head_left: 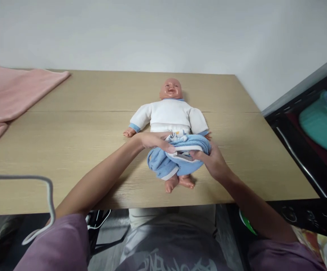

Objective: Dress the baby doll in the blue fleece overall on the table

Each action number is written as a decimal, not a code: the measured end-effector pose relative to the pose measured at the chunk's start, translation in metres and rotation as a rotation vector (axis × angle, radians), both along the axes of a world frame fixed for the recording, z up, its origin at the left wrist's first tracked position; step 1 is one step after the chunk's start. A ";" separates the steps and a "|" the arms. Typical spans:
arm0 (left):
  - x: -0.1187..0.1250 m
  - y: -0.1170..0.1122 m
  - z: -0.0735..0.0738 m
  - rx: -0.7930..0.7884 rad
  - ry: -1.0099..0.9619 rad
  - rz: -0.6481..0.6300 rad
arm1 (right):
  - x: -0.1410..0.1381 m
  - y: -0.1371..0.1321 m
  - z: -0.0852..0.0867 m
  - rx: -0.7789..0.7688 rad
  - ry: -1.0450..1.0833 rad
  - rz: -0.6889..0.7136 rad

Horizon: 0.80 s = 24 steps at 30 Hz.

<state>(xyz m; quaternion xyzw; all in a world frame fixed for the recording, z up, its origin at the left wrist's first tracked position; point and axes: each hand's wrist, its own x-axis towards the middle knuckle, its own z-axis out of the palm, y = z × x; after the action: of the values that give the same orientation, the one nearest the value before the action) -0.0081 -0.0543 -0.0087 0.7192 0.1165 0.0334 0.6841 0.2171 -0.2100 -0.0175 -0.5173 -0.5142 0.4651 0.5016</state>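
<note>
A baby doll (171,113) lies on its back on the wooden table (67,150), head toward the wall, in a white top with blue cuffs. Bunched blue trousers (169,162) sit around its hips and thighs, and its bare feet stick out toward me. My left hand (153,141) grips the waistband on the doll's left side, fingers closed over the fabric. On the other side, my right hand (211,160) pinches the waistband between thumb and fingers.
A pink cloth (8,94) lies on the table's far left corner. A white cable (39,195) loops at the near left. To the right stands a dark shelf (301,150) holding a teal item (321,124). A white wall runs behind the table.
</note>
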 end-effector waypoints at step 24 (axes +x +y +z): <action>0.028 -0.071 0.020 0.844 0.528 0.048 | -0.034 -0.116 -0.048 0.250 -0.748 -0.534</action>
<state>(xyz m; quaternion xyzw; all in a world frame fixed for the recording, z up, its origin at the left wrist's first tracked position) 0.0197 -0.1251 0.0114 0.9145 0.2785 -0.0898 0.2794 0.1827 -0.3256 -0.0656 -0.6990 -0.5606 0.0367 0.4425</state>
